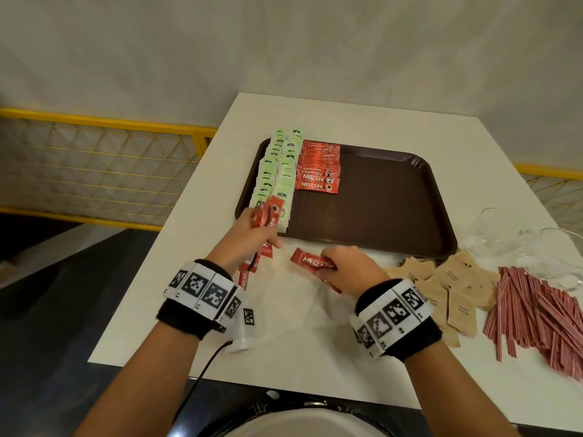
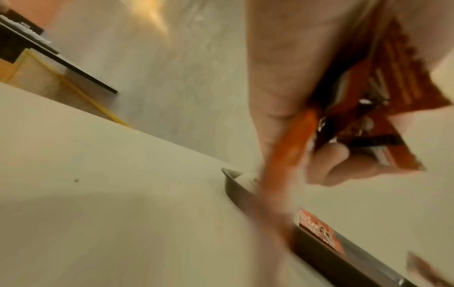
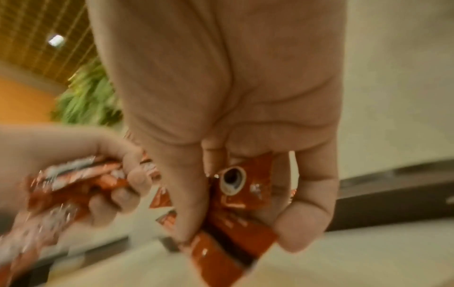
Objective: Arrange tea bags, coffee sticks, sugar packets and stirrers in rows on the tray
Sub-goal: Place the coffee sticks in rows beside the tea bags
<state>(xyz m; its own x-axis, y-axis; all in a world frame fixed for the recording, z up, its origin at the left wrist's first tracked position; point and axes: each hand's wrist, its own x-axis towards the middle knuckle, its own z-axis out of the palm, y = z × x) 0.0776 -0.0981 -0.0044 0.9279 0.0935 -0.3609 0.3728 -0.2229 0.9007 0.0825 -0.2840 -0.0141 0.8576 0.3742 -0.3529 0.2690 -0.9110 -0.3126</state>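
Observation:
A brown tray (image 1: 378,216) lies on the white table (image 1: 189,263). Green tea bags (image 1: 277,171) fill two rows along its left side, and red coffee sticks (image 1: 318,168) form a row beside them. My left hand (image 1: 252,234) grips a bunch of red coffee sticks (image 1: 265,222) near the tray's front left corner; the same bunch of coffee sticks (image 2: 368,97) shows in the left wrist view. My right hand (image 1: 344,266) pinches a few coffee sticks (image 1: 310,261) on the table in front of the tray. The right wrist view shows those coffee sticks (image 3: 240,194) under its curled fingers.
Tan sugar packets (image 1: 454,288) lie in a loose pile to the right of my right hand. A heap of red-striped stirrers (image 1: 536,316) lies further right. Clear glass cups (image 1: 517,244) stand by the tray's front right corner. A yellow railing (image 1: 94,171) runs beyond the table's left edge.

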